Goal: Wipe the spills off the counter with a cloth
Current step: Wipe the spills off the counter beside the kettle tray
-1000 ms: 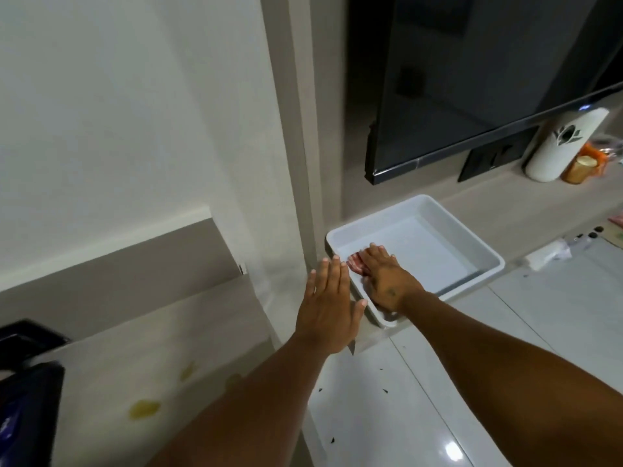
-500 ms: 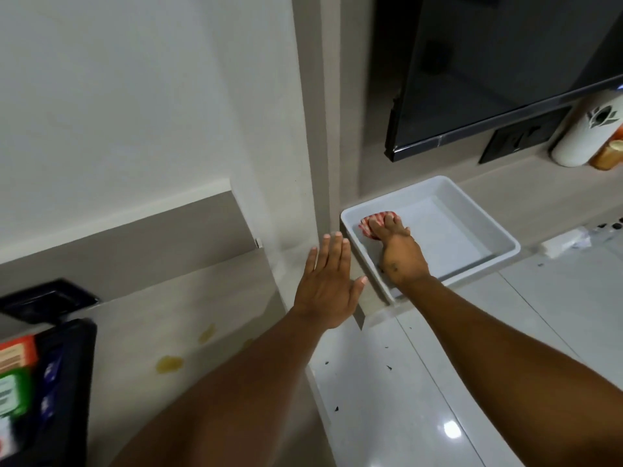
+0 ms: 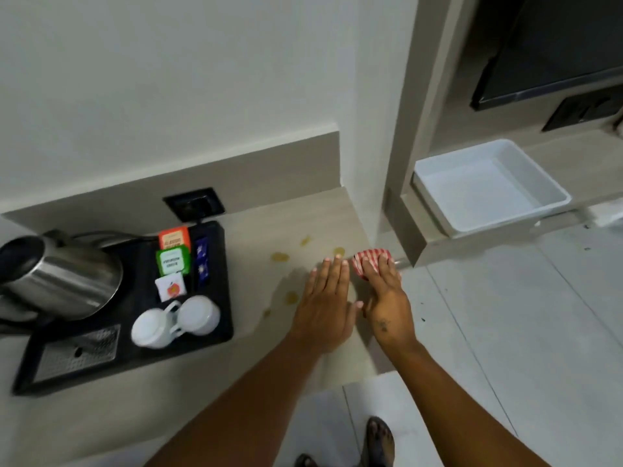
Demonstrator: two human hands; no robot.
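Several yellow spills (image 3: 280, 256) dot the beige counter (image 3: 269, 217), with one spill (image 3: 292, 297) close to my left hand. My right hand (image 3: 386, 298) holds a red-and-white striped cloth (image 3: 369, 259) under its fingers at the counter's right edge. The cloth lies just right of a spill (image 3: 338, 251). My left hand (image 3: 328, 298) is flat with its fingers straight, over the counter beside the right hand, and holds nothing.
A black tray (image 3: 222, 284) on the left carries a steel kettle (image 3: 57, 274), tea bags (image 3: 173, 261) and two white cups (image 3: 175, 320). A wall socket (image 3: 194, 203) sits behind it. An empty white tray (image 3: 462, 153) rests on the lower shelf to the right, under a television (image 3: 556, 45).
My right hand lifted the striped cloth out of the white tray and brought it left to the counter's edge. My left hand moved along, and the view swung left onto the counter.
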